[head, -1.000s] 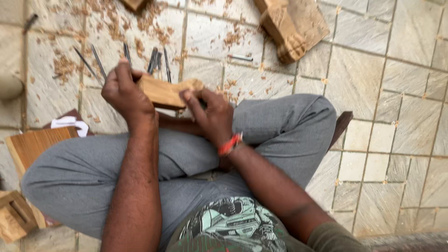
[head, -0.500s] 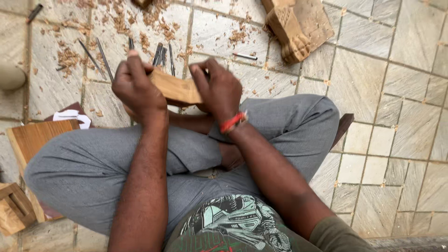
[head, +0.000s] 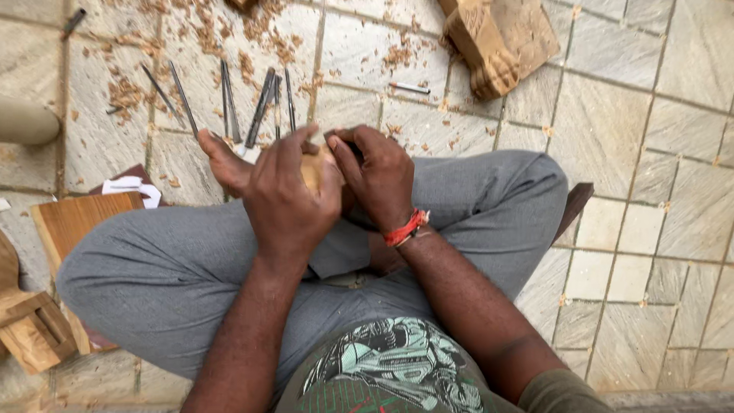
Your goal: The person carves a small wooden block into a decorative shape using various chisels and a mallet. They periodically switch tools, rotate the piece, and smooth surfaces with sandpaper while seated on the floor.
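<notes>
While the person sits cross-legged on the stone-tiled floor (head: 650,138) in grey trousers (head: 168,268), both hands meet just above the knees around 1 small block of pale wood (head: 313,170). The left hand (head: 287,199) covers most of the block from above, its fingers curled down and clamped over it, thumb stretched out to the side. The right hand (head: 378,172), with a red band (head: 405,228) at the wrist, presses against the block's other side, fingers bent together on it; whether it holds a tool as well I cannot tell. Only a sliver of the block shows between the 2 hands.

Beside the person's left knee lies a flat wooden board (head: 73,222) with a scrap of white material (head: 130,187) at its top edge, and a carved wooden piece (head: 30,329) sits lower down by the picture's edge. Just beyond the hands, a row of slim metal chisels (head: 256,99) rests on the tiles, surrounded by scattered wood shavings (head: 206,30). Farther off, a short pencil-like stick (head: 410,88) lies alone, and at the far side stands a larger carved wooden block (head: 497,38).
</notes>
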